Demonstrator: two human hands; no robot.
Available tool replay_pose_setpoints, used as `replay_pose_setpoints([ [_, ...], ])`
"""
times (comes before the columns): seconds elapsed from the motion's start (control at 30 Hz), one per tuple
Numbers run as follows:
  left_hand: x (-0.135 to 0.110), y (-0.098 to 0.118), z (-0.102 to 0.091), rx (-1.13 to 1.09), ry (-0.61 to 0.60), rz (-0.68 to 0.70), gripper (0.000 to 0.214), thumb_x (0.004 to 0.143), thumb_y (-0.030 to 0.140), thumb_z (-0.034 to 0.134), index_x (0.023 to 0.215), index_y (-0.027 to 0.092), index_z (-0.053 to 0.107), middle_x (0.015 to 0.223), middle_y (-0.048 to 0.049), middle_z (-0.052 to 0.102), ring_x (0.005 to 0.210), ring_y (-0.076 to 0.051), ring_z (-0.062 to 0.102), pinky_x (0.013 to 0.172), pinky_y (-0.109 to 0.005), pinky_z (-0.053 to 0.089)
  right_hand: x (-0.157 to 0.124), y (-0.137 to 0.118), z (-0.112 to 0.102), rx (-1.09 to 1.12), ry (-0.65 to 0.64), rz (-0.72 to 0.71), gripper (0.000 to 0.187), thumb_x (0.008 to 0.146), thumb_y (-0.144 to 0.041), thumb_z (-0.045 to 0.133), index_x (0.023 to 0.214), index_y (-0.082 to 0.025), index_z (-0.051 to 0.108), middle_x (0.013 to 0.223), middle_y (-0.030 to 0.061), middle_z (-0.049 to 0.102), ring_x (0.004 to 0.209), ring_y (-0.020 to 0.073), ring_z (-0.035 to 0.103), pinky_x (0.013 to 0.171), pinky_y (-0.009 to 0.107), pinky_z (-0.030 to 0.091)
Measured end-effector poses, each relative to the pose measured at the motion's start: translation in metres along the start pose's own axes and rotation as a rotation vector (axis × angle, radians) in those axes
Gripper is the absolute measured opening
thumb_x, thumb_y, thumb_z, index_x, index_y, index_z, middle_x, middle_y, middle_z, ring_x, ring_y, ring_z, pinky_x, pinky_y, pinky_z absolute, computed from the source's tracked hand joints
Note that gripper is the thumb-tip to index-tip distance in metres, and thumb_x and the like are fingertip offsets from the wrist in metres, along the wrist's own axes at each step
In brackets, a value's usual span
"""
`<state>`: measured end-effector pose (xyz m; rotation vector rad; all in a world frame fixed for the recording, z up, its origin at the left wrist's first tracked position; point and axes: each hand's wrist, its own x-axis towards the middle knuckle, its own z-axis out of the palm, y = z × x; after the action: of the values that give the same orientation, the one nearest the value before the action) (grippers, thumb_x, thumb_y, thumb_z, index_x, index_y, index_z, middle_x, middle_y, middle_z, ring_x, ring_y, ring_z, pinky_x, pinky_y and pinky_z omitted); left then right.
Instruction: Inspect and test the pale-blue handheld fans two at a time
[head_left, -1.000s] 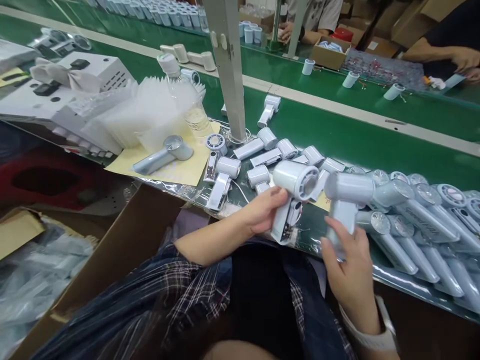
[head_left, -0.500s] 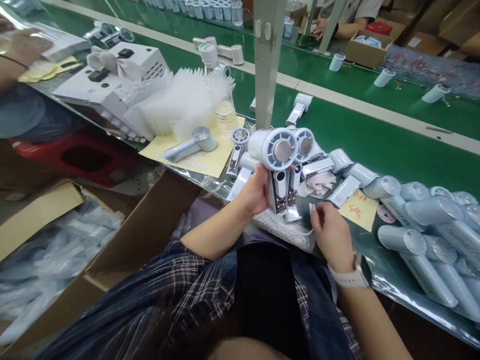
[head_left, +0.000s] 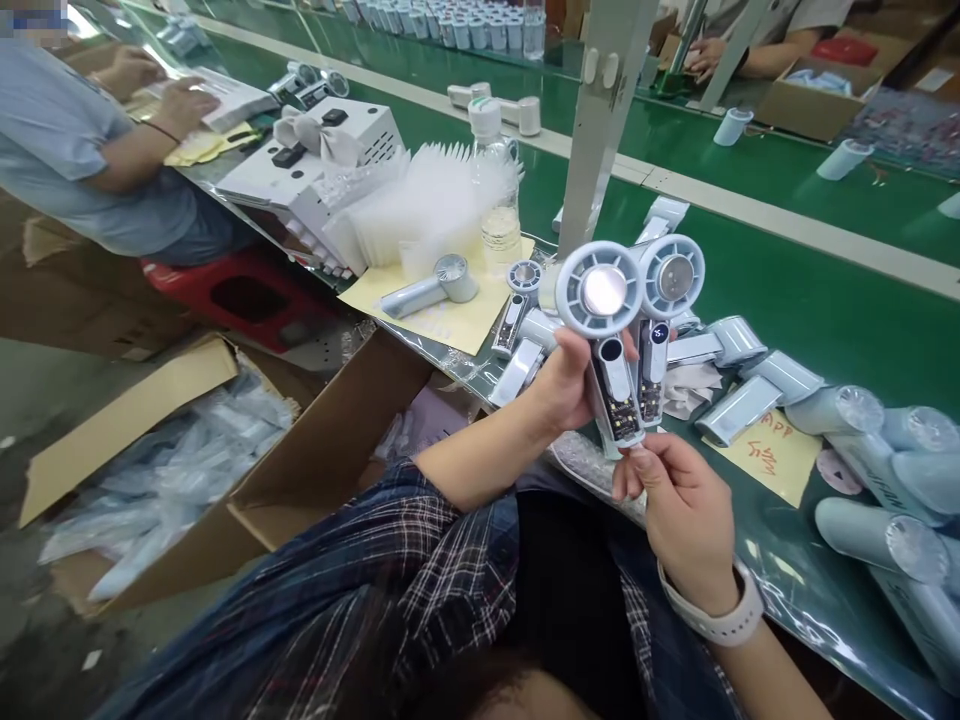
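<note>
My left hand [head_left: 568,385] is wrapped round a light blue handheld fan [head_left: 598,292] whose open handle shows a circuit board. A second opened handheld fan [head_left: 673,276] stands close against it on the right, held up in the same grip, and its small display is lit. My right hand [head_left: 686,505] pinches the plug of a white cable at the bottom end of the first fan's handle. The fingers mostly hide the plug, so I cannot tell whether it is fully in. A smaller opened fan [head_left: 519,305] lies on the bench left of my hands.
Assembled fans [head_left: 892,460] are heaped at right beside a yellow note [head_left: 776,455]. A metal post [head_left: 600,130] rises behind my hands. Left are a bottle [head_left: 497,190], plastic trays [head_left: 420,205], a white box unit [head_left: 315,150] and a carton of bagged parts [head_left: 187,470]. A co-worker [head_left: 97,140] sits far left.
My right hand has brought the white cable's plug from the right up to the bottom of the first fan's handle. The fans are turned more towards me, and the camera view has swung left.
</note>
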<state>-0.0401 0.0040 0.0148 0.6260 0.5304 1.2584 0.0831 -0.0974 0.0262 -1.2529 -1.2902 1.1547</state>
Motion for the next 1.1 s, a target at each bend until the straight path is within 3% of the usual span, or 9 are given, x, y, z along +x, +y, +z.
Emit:
replay_pose_setpoints([
  [0.17, -0.005, -0.009, 0.002, 0.024, -0.037, 0.178, 0.091, 0.047, 0.109, 0.071, 0.068, 0.021, 0.060, 0.093, -0.0116, 0.078, 0.109, -0.035, 0.077, 0.083, -0.043, 0.064, -0.007, 0.010, 0.004, 0.140, 0.018, 0.066, 0.046, 0.106, -0.052, 0.067, 0.073, -0.023, 0.055, 0.055, -0.0050, 0.055, 0.047, 0.0134, 0.059, 0.051, 0.026, 0.049],
  [0.33, -0.009, -0.007, 0.004, -0.131, -0.080, 0.023, 0.088, 0.049, 0.104, 0.077, 0.071, 0.021, 0.060, 0.112, -0.0126, 0.080, 0.121, -0.037, 0.075, 0.092, -0.046, 0.064, -0.010, 0.010, -0.009, -0.267, -0.017, -0.068, 0.038, 0.108, -0.052, 0.061, 0.085, -0.023, 0.070, 0.066, -0.0009, 0.064, 0.056, 0.0159, 0.059, 0.053, 0.027, 0.046],
  [0.47, -0.008, 0.001, 0.007, -0.226, -0.106, 0.000, 0.085, 0.054, 0.100, 0.080, 0.069, 0.020, 0.054, 0.119, -0.0109, 0.079, 0.126, -0.036, 0.074, 0.098, -0.047, 0.064, -0.013, 0.009, -0.013, -0.323, 0.051, -0.154, 0.037, 0.107, -0.050, 0.061, 0.083, -0.024, 0.069, 0.074, 0.0017, 0.069, 0.064, 0.0177, 0.062, 0.059, 0.028, 0.049],
  [0.6, -0.008, 0.001, 0.007, -0.189, -0.104, 0.010, 0.092, 0.045, 0.106, 0.076, 0.064, 0.020, 0.049, 0.116, -0.0129, 0.080, 0.124, -0.040, 0.073, 0.094, -0.051, 0.064, -0.016, 0.013, -0.010, -0.155, 0.111, -0.050, 0.036, 0.107, -0.048, 0.065, 0.081, -0.023, 0.068, 0.070, 0.0012, 0.068, 0.067, 0.0189, 0.067, 0.064, 0.030, 0.054],
  [0.7, -0.011, -0.013, 0.003, -0.118, -0.076, 0.018, 0.097, 0.036, 0.113, 0.068, 0.062, 0.021, 0.048, 0.108, -0.0137, 0.080, 0.120, -0.042, 0.074, 0.090, -0.052, 0.065, -0.019, 0.020, -0.004, 0.124, 0.140, 0.023, 0.035, 0.108, -0.045, 0.067, 0.080, -0.023, 0.064, 0.058, -0.0036, 0.058, 0.060, 0.0172, 0.064, 0.067, 0.032, 0.058],
  [0.8, -0.012, -0.033, 0.000, -0.121, -0.114, 0.045, 0.096, 0.037, 0.114, 0.066, 0.062, 0.023, 0.050, 0.105, -0.0143, 0.080, 0.119, -0.042, 0.075, 0.087, -0.050, 0.065, -0.019, 0.025, 0.000, 0.263, 0.192, 0.065, 0.032, 0.107, -0.045, 0.068, 0.084, -0.023, 0.064, 0.055, -0.0061, 0.054, 0.055, 0.0156, 0.059, 0.066, 0.033, 0.059],
  [0.97, -0.006, -0.032, 0.000, -0.094, -0.119, 0.111, 0.093, 0.043, 0.113, 0.066, 0.062, 0.023, 0.052, 0.108, -0.0141, 0.079, 0.129, -0.043, 0.071, 0.092, -0.051, 0.066, -0.024, 0.030, -0.017, -0.154, 0.109, -0.004, 0.036, 0.108, -0.050, 0.061, 0.083, -0.023, 0.066, 0.079, 0.0034, 0.070, 0.075, 0.0208, 0.068, 0.071, 0.034, 0.057],
  [1.03, -0.001, -0.019, 0.001, -0.090, -0.041, 0.173, 0.089, 0.056, 0.111, 0.064, 0.068, 0.023, 0.054, 0.113, -0.0121, 0.078, 0.139, -0.042, 0.065, 0.098, -0.052, 0.065, -0.028, 0.032, -0.032, -0.354, 0.046, -0.112, 0.037, 0.108, -0.047, 0.058, 0.080, -0.023, 0.064, 0.104, 0.0098, 0.075, 0.098, 0.0272, 0.073, 0.086, 0.041, 0.059],
  [1.1, 0.001, -0.006, 0.000, -0.093, 0.025, 0.217, 0.085, 0.068, 0.108, 0.059, 0.074, 0.023, 0.055, 0.117, -0.0109, 0.077, 0.146, -0.041, 0.061, 0.103, -0.055, 0.064, -0.026, 0.034, -0.048, -0.581, 0.080, -0.210, 0.034, 0.107, -0.043, 0.057, 0.082, -0.023, 0.067, 0.126, 0.0164, 0.072, 0.124, 0.0369, 0.068, 0.102, 0.055, 0.056],
])
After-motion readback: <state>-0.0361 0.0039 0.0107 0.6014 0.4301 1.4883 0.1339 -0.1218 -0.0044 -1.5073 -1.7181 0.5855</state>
